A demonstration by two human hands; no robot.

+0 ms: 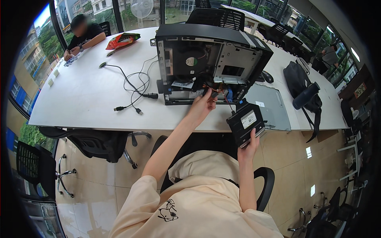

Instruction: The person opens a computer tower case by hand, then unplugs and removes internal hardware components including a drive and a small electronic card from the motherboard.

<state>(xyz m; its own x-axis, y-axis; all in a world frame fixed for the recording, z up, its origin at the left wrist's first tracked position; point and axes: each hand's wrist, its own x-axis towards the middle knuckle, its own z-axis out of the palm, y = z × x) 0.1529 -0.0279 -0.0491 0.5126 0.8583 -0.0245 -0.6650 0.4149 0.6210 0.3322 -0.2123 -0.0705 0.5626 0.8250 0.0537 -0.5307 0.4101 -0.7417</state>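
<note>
An open black computer case [212, 33] lies on its side on the table, its metal frame and wiring exposed toward me. My left hand [201, 106] reaches into its near opening, fingers closed on a cable [213, 92] among dark and orange wires; the exact grip is partly hidden. In front of the case, beyond the table edge, my right hand [249, 145] holds a black optical drive [243, 122] with a white label, tilted. A thin cable [229, 101] runs from the drive up into the case.
On the white table [75, 103] lie loose black cables [137, 89], a red snack bag [123, 41], a grey metal side panel [274, 107], a mouse [267, 77], a black bag [298, 79] and a dark bottle [306, 96]. A person [84, 33] sits at the far left.
</note>
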